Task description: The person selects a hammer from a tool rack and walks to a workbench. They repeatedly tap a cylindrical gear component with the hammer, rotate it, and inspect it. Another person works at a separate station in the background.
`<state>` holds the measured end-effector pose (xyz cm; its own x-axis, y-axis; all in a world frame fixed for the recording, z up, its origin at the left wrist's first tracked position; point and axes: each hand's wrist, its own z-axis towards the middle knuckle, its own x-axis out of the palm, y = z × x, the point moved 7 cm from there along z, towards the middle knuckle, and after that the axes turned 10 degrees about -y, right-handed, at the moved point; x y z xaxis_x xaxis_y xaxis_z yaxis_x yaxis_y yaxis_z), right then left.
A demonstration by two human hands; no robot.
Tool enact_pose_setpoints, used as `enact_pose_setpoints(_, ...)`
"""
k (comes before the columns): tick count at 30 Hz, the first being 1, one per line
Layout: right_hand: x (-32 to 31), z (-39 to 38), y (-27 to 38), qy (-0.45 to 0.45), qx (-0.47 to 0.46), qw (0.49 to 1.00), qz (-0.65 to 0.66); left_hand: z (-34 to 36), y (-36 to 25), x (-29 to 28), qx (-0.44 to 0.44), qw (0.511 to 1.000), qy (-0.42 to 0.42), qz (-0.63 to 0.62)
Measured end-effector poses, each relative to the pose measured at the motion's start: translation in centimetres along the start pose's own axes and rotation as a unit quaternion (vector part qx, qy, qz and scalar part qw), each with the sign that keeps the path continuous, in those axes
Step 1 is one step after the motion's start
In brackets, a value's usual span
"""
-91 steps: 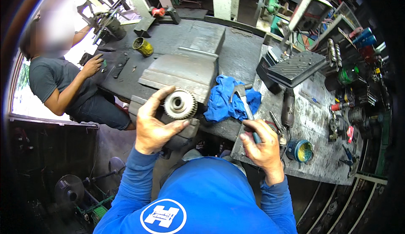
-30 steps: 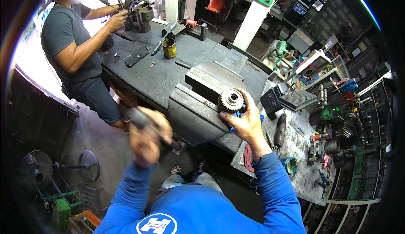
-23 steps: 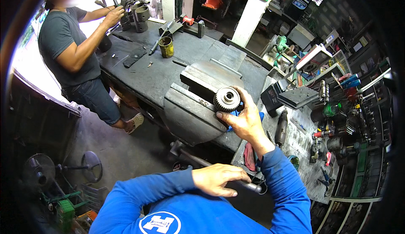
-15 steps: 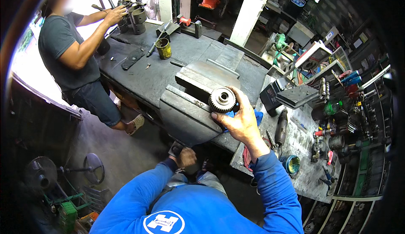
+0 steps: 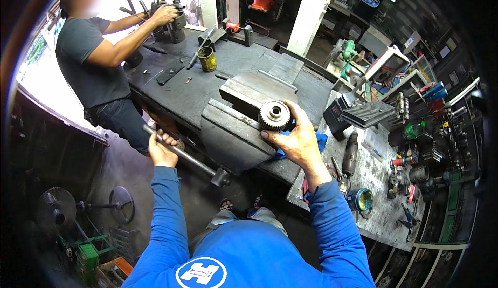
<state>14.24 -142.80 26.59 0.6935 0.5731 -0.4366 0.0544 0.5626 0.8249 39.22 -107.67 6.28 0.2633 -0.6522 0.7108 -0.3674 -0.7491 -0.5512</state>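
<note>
A toothed metal gear (image 5: 274, 115) with a raised hollow hub sits at the right end of the gap between the jaws of a big bench vise (image 5: 228, 137). My right hand (image 5: 302, 137) is closed on its right side, thumb in front and fingers behind. Whether the jaws touch the gear I cannot tell. My left hand (image 5: 163, 150) has its fingers wrapped round the upper end of the vise handle bar (image 5: 191, 159). The bar slants down to the right into the vise's screw head (image 5: 221, 177). Blue cloth (image 5: 319, 144) shows beneath my right wrist.
A co-worker (image 5: 98, 49) stands at the bench's far left, hands on dark metal parts. On the bench (image 5: 166, 93) are a yellow can (image 5: 207, 59) and a dark pouch (image 5: 171, 72). A side table (image 5: 373, 213) at right carries a power tool (image 5: 351, 153) and a round tin (image 5: 360, 200).
My left hand has risen from beside the vise's underside, moved left, and now grips the handle bar. My right hand stays on the gear. The view has shifted slightly.
</note>
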Motion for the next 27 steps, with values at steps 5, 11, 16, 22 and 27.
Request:
enact_pose_setpoints(5,-0.4,-0.1,0.2,0.036,-0.03,0.995,0.083,-0.3,-1.0,1.7,0.025,0.989,-0.048,0.136)
enact_pose_setpoints(11,-7.3,-4.9,-3.8,-0.078,0.085,0.949,0.294,-1.4,0.3,-4.1,0.091,0.916,-0.163,0.355)
enact_pose_setpoints(16,-12.0,-14.0,-9.6,-0.075,0.214,0.935,0.272,-10.5,-3.7,7.4,0.439,0.783,0.037,0.439)
enact_pose_setpoints(22,-9.4,-20.8,-13.7,-0.026,0.326,0.887,0.326,-22.1,4.2,25.0,0.399,0.676,0.389,0.482)
enact_pose_setpoints(27,-9.4,-19.6,-14.7,0.014,0.301,0.902,0.309,-22.2,10.7,27.8,0.259,0.708,0.357,0.551)
